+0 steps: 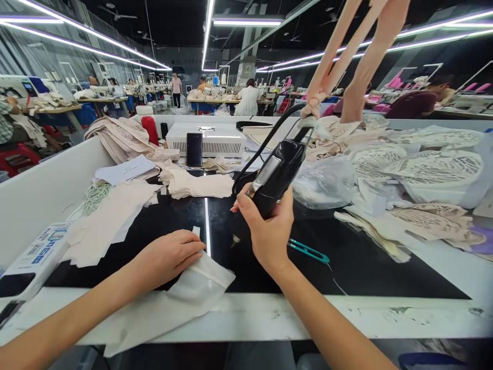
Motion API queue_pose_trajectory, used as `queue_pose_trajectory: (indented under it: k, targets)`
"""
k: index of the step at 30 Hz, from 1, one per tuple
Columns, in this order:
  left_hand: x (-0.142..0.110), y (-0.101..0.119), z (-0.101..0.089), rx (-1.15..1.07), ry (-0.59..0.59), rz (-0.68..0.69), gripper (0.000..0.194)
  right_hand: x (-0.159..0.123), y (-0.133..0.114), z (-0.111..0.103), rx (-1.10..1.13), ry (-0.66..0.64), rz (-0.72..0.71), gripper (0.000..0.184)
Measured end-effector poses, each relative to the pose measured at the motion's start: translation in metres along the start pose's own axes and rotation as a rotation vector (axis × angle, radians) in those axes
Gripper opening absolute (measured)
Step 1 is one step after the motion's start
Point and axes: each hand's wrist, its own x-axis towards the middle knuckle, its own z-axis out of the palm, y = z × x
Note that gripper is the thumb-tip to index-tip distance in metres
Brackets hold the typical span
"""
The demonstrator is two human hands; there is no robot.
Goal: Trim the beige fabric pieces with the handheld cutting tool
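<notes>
On the left, pale fabric pieces [111,216] lay stacked across the black mat [365,272], and there was the left hand [165,259], fingers together on the sheer cloth [202,282] at the mat's front edge, any thumb pinch hidden! Mid-mat, the right hand [271,234] had its fingers clamped round the corded black tool [283,167], a teal tool [310,251] lying just right of it.

My mat [179,216] black. Over mat: my black-and-silver device [285,163]. At mat's near edge: my off-white cloth [204,282]. On mat: teal hand tool [310,251]. Right of mat: whitish openwork-patterned pieces [439,167]. Beyond mat: red cone [150,130].
</notes>
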Motion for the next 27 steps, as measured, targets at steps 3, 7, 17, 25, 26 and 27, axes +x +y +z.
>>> queue_pose_trajectory:
  k: [3,7,17,25,26,27]
  targets:
    - [0.010,0.011,0.004,0.016,0.016,0.014,0.028,0.004,-0.002,-0.012,-0.046,0.004,-0.016,0.038]
    - [0.023,0.026,0.012,-0.005,-0.042,0.016,0.013,0.007,-0.004,-0.027,-0.126,-0.027,-0.007,0.042]
    - [0.033,0.038,0.016,0.091,-0.119,-0.053,0.014,-0.015,0.007,-0.075,-0.359,0.098,-0.164,0.058]
    - [0.041,0.033,0.020,0.227,-0.107,-0.034,0.017,-0.048,0.004,-0.093,-0.559,-0.363,-0.183,0.017]
    - [0.042,0.032,0.022,0.246,-0.100,-0.024,0.022,-0.048,0.008,-0.090,-0.559,-0.417,-0.169,0.019]
    - [0.042,0.032,0.023,0.268,-0.094,-0.013,0.024,-0.048,0.013,-0.087,-0.552,-0.454,-0.145,0.022]
